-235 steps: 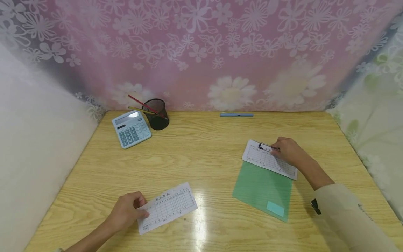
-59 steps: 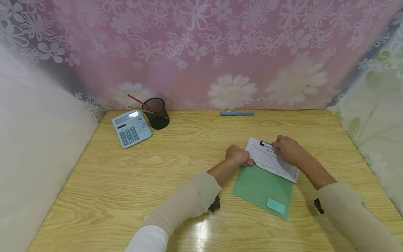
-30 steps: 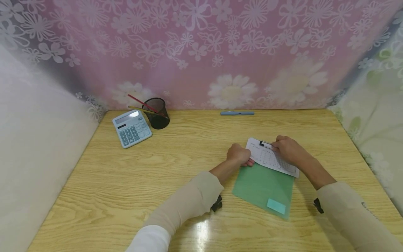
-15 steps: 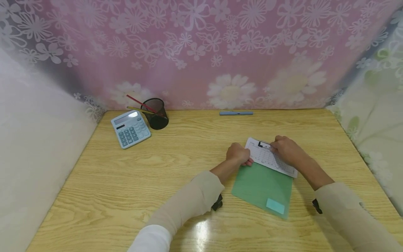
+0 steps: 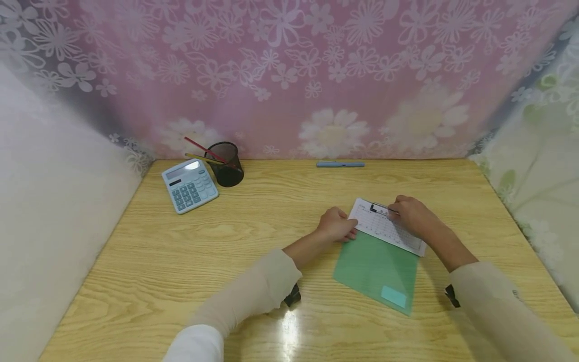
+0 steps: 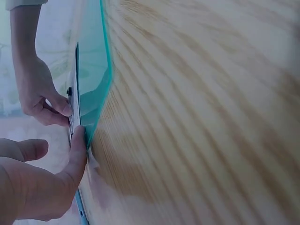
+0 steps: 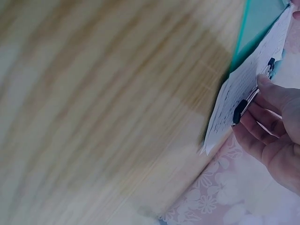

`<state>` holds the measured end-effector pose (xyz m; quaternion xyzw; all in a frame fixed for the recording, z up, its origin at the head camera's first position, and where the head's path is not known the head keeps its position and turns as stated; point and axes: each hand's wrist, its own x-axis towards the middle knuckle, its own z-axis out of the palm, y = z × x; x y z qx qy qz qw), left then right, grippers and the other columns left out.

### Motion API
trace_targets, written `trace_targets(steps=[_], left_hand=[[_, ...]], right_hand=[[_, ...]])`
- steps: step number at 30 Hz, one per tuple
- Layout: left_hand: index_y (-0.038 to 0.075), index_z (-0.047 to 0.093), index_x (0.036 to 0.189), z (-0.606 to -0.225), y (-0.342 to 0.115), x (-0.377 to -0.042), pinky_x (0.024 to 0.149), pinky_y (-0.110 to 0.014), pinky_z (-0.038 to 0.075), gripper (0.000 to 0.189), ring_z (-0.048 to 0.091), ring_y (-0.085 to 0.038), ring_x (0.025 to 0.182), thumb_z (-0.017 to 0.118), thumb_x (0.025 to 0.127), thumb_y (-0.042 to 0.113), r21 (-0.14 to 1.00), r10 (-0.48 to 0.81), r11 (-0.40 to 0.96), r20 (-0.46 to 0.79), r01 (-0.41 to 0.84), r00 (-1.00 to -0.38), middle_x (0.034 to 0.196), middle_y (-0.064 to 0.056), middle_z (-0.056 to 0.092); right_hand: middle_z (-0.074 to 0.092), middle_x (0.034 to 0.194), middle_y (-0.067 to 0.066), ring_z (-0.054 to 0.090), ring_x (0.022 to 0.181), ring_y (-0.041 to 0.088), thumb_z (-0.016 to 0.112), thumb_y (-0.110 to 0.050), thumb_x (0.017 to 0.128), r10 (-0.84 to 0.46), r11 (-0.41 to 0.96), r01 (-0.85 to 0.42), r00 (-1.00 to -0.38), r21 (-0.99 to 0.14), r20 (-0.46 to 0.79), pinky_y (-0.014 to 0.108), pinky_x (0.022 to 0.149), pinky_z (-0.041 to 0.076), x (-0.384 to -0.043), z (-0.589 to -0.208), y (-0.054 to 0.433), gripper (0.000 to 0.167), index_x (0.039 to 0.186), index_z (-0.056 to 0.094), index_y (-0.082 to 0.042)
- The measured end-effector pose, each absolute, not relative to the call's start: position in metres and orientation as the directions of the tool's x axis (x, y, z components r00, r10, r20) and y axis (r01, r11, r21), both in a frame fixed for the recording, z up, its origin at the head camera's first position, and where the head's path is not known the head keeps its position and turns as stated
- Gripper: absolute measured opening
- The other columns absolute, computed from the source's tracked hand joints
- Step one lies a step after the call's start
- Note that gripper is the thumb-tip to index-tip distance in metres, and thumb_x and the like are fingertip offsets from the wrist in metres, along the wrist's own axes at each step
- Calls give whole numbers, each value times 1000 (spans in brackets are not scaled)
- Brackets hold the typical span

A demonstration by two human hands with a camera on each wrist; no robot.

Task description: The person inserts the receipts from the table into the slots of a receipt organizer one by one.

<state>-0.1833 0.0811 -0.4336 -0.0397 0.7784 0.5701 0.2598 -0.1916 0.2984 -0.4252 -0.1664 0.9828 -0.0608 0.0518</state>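
Observation:
A translucent green clipboard (image 5: pixel 377 269) with a pale blue label lies at the right of the table. Printed slips of paper (image 5: pixel 384 226) cover its upper part, under a metal clip (image 7: pixel 248 99) with black ends. My right hand (image 5: pixel 413 216) pinches this clip between thumb and fingers. At the slips' left edge is my left hand (image 5: pixel 335 224), its thumb laid on the paper. In the left wrist view, one straight digit of the left hand (image 6: pixel 42 180) touches the board's edge and another stands apart. The right hand (image 6: pixel 40 96) shows behind it.
A light blue calculator (image 5: pixel 189 186) stands at the back left, beside a black mesh pen cup (image 5: pixel 227 168) holding a red and a yellow pencil. Along the table's back edge lies a blue pen (image 5: pixel 340 164). Floral cloth (image 5: pixel 289 75) rises behind.
The loose slip that my left hand held at front left was brought onto the clipboard's stack. The left hand has just loosened and drawn slightly left. My right hand stays on the clip.

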Motion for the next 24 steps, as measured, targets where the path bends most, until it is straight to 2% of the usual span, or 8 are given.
trace_targets(steps=[5,10,18,22,24], left_hand=[[3,50,117,-433,68,-183,68,-28,58,35,70,-17,77,64,91,21,870,278,352,-449,-345,-849,88,-5,71],[3,53,118,-430,55,-182,69,-27,57,37,68,-14,80,65,91,24,863,322,397,-449,-312,-834,97,-5,69],[3,49,126,-426,32,-182,76,-29,57,46,69,-16,89,63,92,30,864,408,455,-417,-215,-812,114,-9,67],[5,48,130,-428,6,-185,78,-31,57,46,67,-18,94,60,94,31,889,451,429,-367,-163,-814,116,-8,64],[6,51,129,-428,-16,-189,78,-31,57,44,65,-20,97,59,94,31,897,447,431,-312,-104,-838,115,-7,64]], right_hand=[[62,91,14,55,76,21,63,-11,90,-344,933,-330,-935,-143,-89,37,68,49,-200,-426,297,29,112,65,8],[63,94,17,61,83,28,63,-11,90,-376,919,-360,-923,-158,-83,44,74,52,-209,-425,290,28,110,65,8],[65,104,19,62,97,34,63,-13,91,-363,921,-338,-925,-192,-111,48,85,52,-221,-426,267,30,114,64,6],[63,115,23,59,108,39,62,-18,92,-350,918,-313,-928,-242,-129,52,92,49,-222,-421,264,36,119,61,6],[59,123,26,54,115,43,61,-23,93,-329,920,-285,-934,-267,-137,56,96,45,-220,-417,268,43,125,57,6]])
